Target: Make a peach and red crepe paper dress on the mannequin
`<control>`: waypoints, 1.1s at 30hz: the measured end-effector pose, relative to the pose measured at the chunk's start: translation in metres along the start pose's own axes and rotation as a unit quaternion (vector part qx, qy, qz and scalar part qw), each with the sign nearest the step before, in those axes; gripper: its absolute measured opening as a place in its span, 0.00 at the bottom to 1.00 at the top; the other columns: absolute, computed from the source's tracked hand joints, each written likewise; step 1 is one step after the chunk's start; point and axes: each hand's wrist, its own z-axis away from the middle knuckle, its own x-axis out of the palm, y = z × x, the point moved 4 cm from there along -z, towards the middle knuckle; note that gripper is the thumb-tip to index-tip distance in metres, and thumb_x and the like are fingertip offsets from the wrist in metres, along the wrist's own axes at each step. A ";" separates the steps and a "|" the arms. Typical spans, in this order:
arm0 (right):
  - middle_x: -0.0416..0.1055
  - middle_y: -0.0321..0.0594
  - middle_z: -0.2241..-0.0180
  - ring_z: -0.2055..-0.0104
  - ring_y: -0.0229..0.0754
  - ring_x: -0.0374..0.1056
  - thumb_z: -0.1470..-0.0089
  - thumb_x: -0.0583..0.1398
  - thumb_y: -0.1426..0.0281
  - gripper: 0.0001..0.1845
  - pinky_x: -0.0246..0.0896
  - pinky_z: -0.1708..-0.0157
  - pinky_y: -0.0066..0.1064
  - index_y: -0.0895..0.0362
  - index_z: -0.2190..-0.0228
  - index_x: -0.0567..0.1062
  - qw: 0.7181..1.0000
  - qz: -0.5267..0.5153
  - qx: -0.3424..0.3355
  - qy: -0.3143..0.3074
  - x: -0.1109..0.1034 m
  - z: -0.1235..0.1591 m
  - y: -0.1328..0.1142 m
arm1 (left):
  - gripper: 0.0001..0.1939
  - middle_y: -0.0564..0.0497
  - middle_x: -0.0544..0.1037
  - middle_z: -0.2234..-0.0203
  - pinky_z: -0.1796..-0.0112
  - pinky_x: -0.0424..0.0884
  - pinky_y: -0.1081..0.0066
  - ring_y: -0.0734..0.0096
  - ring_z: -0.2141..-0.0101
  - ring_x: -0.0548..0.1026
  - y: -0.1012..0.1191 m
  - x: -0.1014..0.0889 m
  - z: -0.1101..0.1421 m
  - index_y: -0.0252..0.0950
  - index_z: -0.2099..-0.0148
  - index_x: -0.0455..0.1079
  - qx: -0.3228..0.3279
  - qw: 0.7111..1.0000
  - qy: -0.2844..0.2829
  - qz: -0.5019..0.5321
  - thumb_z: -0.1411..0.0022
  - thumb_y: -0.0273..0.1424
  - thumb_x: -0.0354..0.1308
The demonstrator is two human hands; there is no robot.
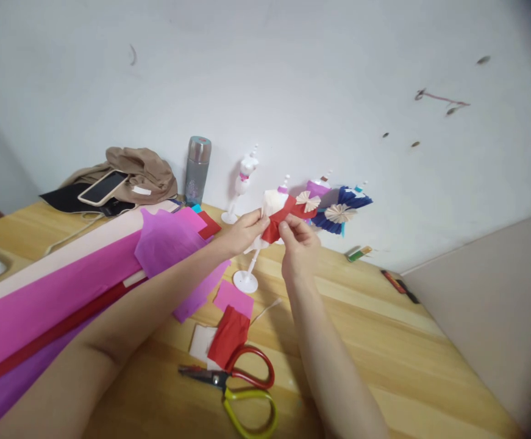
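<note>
My left hand (249,230) and my right hand (302,244) both pinch a piece of red crepe paper (273,229) at the front of a small white mannequin (275,199). The mannequin's round base (245,281) rests on the table below my hands. Pale paper covers its chest, and a purple band circles its neck. Scissors (219,380) with one red and one yellow handle lie nearer to me, blades apart. Beside them is a folded red paper piece (229,336) over pink (234,299) and pale pieces (202,342).
Behind stand a bare-shouldered mannequin (247,169), a purple-topped one (319,188) and a blue-dressed one (350,198) with paper fans. A flask (198,171), a phone (103,187) on a cap, and brown cloth (149,167) sit at the back left. Long crepe sheets (64,299) cover the left.
</note>
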 end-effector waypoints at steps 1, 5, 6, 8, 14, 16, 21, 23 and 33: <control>0.77 0.36 0.68 0.65 0.40 0.70 0.58 0.68 0.63 0.11 0.66 0.59 0.36 0.55 0.71 0.76 1.000 -0.005 0.005 0.001 0.002 0.001 0.001 | 0.18 0.51 0.74 0.71 0.60 0.67 0.69 0.69 0.66 0.71 -0.001 0.000 0.000 0.33 0.64 0.71 -0.003 1.000 0.004 -0.006 0.40 0.45 0.62; 0.73 0.33 0.72 0.70 0.37 0.68 0.56 0.66 0.60 0.12 0.65 0.63 0.32 0.54 0.73 0.72 0.999 -0.035 0.039 -0.003 0.009 0.007 0.003 | 0.15 0.52 0.71 0.72 0.63 0.66 0.71 0.71 0.68 0.68 -0.003 0.002 0.001 0.33 0.64 0.69 0.003 1.000 0.015 -0.023 0.36 0.41 0.58; 0.73 0.33 0.72 0.70 0.37 0.68 0.56 0.66 0.60 0.13 0.65 0.63 0.32 0.54 0.73 0.72 0.999 -0.037 0.039 -0.002 0.010 0.008 0.003 | 0.14 0.52 0.71 0.72 0.62 0.66 0.70 0.71 0.67 0.69 -0.003 0.003 0.002 0.33 0.64 0.69 0.006 0.999 0.017 -0.029 0.35 0.40 0.56; 0.72 0.32 0.72 0.70 0.36 0.67 0.56 0.67 0.59 0.14 0.64 0.63 0.31 0.54 0.73 0.71 0.999 -0.037 0.034 0.003 0.011 0.009 0.002 | 0.13 0.51 0.72 0.71 0.58 0.67 0.68 0.69 0.65 0.70 -0.002 0.003 0.002 0.33 0.64 0.69 0.016 0.999 0.019 -0.048 0.34 0.38 0.55; 0.72 0.32 0.72 0.69 0.35 0.66 0.57 0.68 0.60 0.14 0.63 0.63 0.30 0.55 0.72 0.72 0.995 -0.078 0.062 -0.008 0.014 0.010 0.005 | 0.13 0.51 0.73 0.69 0.56 0.67 0.67 0.68 0.63 0.70 -0.002 0.001 0.001 0.33 0.62 0.69 0.014 0.997 0.024 -0.072 0.34 0.38 0.54; 0.73 0.32 0.71 0.69 0.35 0.67 0.59 0.69 0.62 0.14 0.64 0.62 0.31 0.55 0.72 0.73 0.994 -0.084 0.066 -0.013 0.012 0.008 0.005 | 0.13 0.51 0.73 0.69 0.58 0.67 0.68 0.68 0.64 0.70 -0.004 0.000 0.000 0.33 0.63 0.70 0.001 0.998 0.023 -0.055 0.35 0.39 0.56; 0.76 0.36 0.71 0.67 0.41 0.70 0.63 0.72 0.59 0.15 0.68 0.63 0.36 0.53 0.74 0.77 0.985 -0.049 0.143 -0.082 0.001 -0.003 -0.002 | 0.11 0.50 0.75 0.70 0.61 0.67 0.70 0.71 0.67 0.72 -0.002 -0.004 -0.003 0.31 0.62 0.72 -0.046 0.999 0.007 0.018 0.37 0.36 0.59; 0.79 0.40 0.67 0.64 0.46 0.72 0.64 0.72 0.56 0.17 0.70 0.65 0.39 0.53 0.74 0.79 0.982 -0.045 0.160 -0.092 -0.007 -0.008 -0.008 | 0.11 0.50 0.76 0.71 0.63 0.68 0.70 0.71 0.69 0.73 -0.001 -0.007 -0.004 0.30 0.61 0.72 -0.074 0.994 -0.009 0.082 0.37 0.36 0.60; 0.76 0.44 0.52 0.47 0.52 0.71 0.51 0.66 0.69 0.15 0.68 0.49 0.49 0.50 0.59 0.77 0.952 0.188 -0.176 -0.164 -0.007 -0.002 -0.050 | 0.13 0.44 0.79 0.70 0.63 0.72 0.69 0.68 0.69 0.77 0.013 -0.020 -0.006 0.28 0.60 0.74 -0.134 0.943 -0.015 0.304 0.30 0.29 0.49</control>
